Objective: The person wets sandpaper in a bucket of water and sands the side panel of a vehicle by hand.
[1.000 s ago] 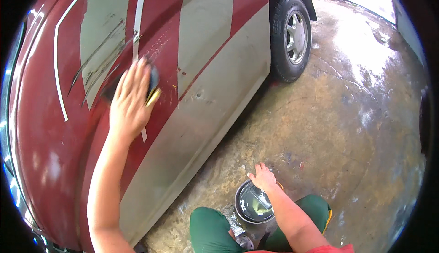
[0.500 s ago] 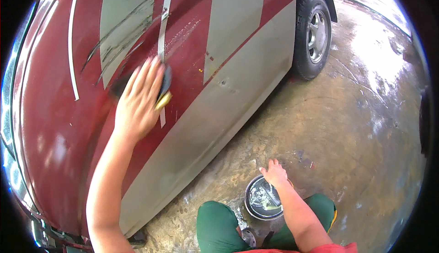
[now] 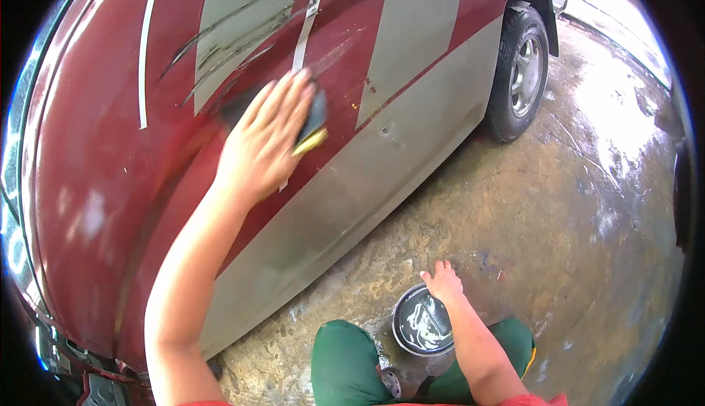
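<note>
Where the left hand (image 3: pixel 261 138) lies palm-down against the red side of the car (image 3: pixel 81 178), its fingers are straight and close together over a dark pad (image 3: pixel 317 112). The underside is hidden, so whether the hand also grips the pad cannot be told. A yellow piece (image 3: pixel 311 142) shows along the pad's right side. The flat hold appears suited to spreading pressure evenly. A pale tape strip (image 3: pixel 312 17) runs down behind the hand, and its lower end emerges below. Dark smears (image 3: pixel 235 53) cross the grey stripe (image 3: pixel 246 2) above the hand; a second tape strip (image 3: pixel 150 46) lies further left.

The right hand (image 3: pixel 444 283) has its fingers spread, nothing visible in it, at the far rim of the bucket (image 3: pixel 422 354); contact with the rim cannot be confirmed. The bucket stands on the floor (image 3: pixel 470 222) between the knees (image 3: pixel 341 354), presumably for easy reach, and contains liquid with whitish streaks.

As to edges, the bottom of the grey lower band (image 3: pixel 352 186) runs diagonally up to the wheel (image 3: pixel 525 75), apart from the bucket. Panel surface extends around the left hand, leaving room sideways; wet floor opens out beyond the right hand.
</note>
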`<state>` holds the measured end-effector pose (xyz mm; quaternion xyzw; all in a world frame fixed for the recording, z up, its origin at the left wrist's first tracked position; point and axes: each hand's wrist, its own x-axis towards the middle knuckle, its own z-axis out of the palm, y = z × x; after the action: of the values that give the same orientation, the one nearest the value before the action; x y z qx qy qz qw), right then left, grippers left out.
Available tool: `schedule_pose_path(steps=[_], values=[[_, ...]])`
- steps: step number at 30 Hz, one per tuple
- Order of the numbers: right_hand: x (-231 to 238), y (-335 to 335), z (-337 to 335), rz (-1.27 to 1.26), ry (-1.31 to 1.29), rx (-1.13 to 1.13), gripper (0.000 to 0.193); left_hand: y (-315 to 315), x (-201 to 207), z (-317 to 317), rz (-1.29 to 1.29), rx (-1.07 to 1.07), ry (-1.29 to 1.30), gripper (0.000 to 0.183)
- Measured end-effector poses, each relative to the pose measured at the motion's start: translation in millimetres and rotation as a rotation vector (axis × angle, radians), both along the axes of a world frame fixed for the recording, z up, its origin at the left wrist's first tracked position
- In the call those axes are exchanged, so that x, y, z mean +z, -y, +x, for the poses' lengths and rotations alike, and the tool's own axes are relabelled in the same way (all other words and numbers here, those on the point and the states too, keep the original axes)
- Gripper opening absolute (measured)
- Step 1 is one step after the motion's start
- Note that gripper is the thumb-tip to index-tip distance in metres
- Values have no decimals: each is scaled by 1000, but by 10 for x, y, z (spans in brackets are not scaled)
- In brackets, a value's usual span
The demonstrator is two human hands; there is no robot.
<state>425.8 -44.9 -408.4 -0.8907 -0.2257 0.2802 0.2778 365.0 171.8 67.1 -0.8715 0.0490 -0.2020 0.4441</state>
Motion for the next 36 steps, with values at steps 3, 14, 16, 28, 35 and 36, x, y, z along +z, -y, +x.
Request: schedule_pose_path(steps=[3, 14, 16, 28, 35, 36], values=[[38, 33, 13, -1, -21, 20, 71, -305, -227, -1035, -10, 257, -21, 73], [129, -101, -28, -23, -11, 21, 68, 53, 176, 726, 99, -174, 104, 63], [83, -93, -69, -13, 20, 6, 69, 47, 54, 329, 23, -91, 46, 64], [-30, -91, -115, 98, 20, 39, 74, 131, -456, 457, 82, -14, -17, 71], [-55, 80, -34, 96, -16, -2, 73, -236, -872, -882, 11, 182, -39, 69], [-43, 42, -38, 102, -14, 1, 73, -294, -928, -1021, -50, 180, -24, 66]])
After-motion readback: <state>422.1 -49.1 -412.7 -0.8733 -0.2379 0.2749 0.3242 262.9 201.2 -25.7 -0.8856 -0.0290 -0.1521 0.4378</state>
